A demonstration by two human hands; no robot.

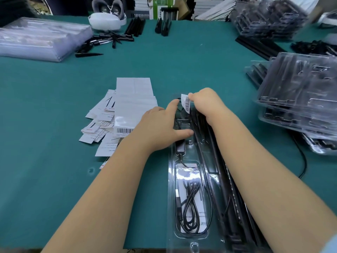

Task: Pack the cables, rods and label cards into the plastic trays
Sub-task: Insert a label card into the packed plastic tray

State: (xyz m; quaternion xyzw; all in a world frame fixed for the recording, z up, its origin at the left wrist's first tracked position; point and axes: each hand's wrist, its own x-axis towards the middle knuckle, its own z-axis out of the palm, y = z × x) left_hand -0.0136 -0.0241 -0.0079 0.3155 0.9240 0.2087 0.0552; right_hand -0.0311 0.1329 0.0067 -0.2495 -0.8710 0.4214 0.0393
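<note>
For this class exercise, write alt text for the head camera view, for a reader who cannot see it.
The right hand pinches a barcode label over a clear plastic tray holding a coiled black cable and rods, while the left hand steadies the tray. Label cards lie on the green table.

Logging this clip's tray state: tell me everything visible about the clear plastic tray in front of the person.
The clear plastic tray is a long, glossy, moulded blister lying flat on the green table, running away from the person. Its near pocket holds a coiled black cable with a USB plug over a white card. Long black rods fill its right channel. The left hand rests on its far part; the right hand pinches a barcode label card above its far end.
</note>
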